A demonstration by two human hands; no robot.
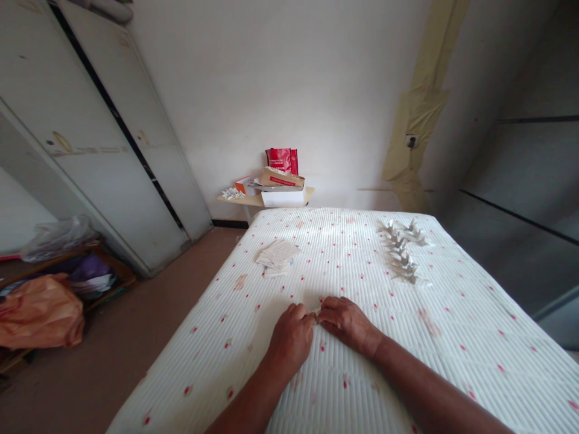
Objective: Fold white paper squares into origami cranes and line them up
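My left hand (293, 335) and my right hand (346, 319) meet over the middle of the mattress, with their fingers pinched together. Between the fingertips a sliver of a small piece of folded paper (315, 310) shows; the fingers hide most of it. Beyond my left hand lies a loose, fanned stack of printed paper sheets (278, 254). Several folded paper cranes (400, 250) stand in a cluster further off to the right.
The ribbed white mattress (362, 374) with red dots fills the foreground. Behind it, a small table (226, 199) bears a white box (283, 199), a red bag (281, 160) and more small folded papers. Cabinets (104, 120) and an orange bag (43, 310) are on the left.
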